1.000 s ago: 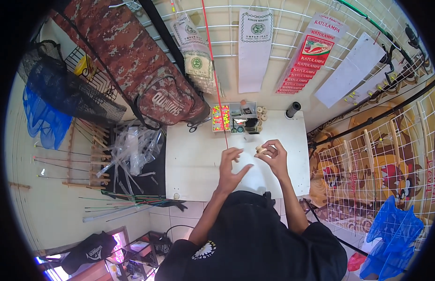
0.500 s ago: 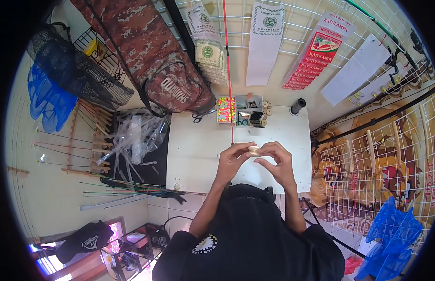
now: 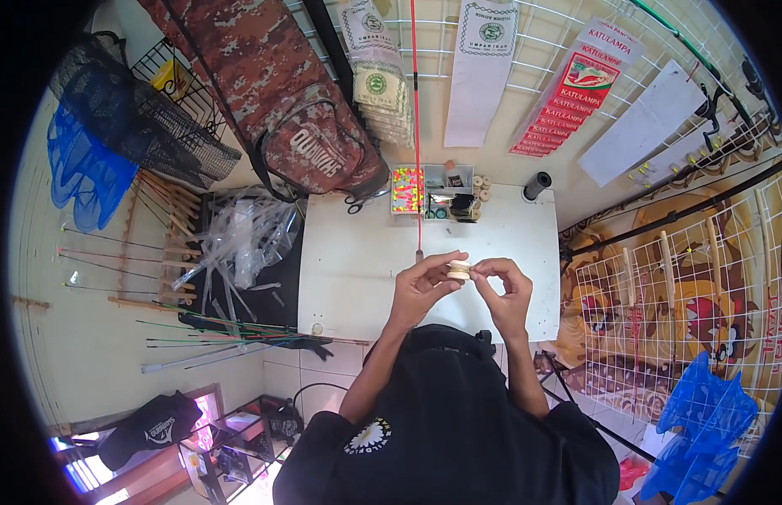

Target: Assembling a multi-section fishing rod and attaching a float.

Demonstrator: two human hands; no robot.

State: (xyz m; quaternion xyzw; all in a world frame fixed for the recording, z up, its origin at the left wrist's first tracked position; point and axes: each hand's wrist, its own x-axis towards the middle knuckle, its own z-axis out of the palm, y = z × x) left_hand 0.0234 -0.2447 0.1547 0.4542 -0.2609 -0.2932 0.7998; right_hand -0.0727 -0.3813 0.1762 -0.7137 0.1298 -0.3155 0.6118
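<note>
Hovering over the white table [image 3: 349,278], the pale spool [image 3: 459,270] is sitting right between two hands, and this is looking like fingertip work! The left hand [image 3: 418,290] is cradling the spool's left side, its fingers reaching over the far rim and its thumb lying along the near one. Over on the right, the right hand [image 3: 506,290] is pinching the spool's right edge, thumb and forefinger meeting there; whether a fine strand is also being caught between them is too small to tell. The groove is opening toward those right fingertips, and that is probably giving them the best access.

So what would be paying off here? The left hand should be acting as the steady clamp, pressing on the rims and leaving the groove free. The right one should be working lightly, using just the tips, since hard squeezing would likely be tipping the spool out of that cradle. And watch the far side: the red rod [image 3: 418,126] is ending just beside the left fingers, so elbows-in, small movements are looking wise. Farther off, the compartment box [image 3: 448,172] and the other spools [image 3: 484,189] are standing well apart from the hands, leaving a bare patch of table for working over.
</note>
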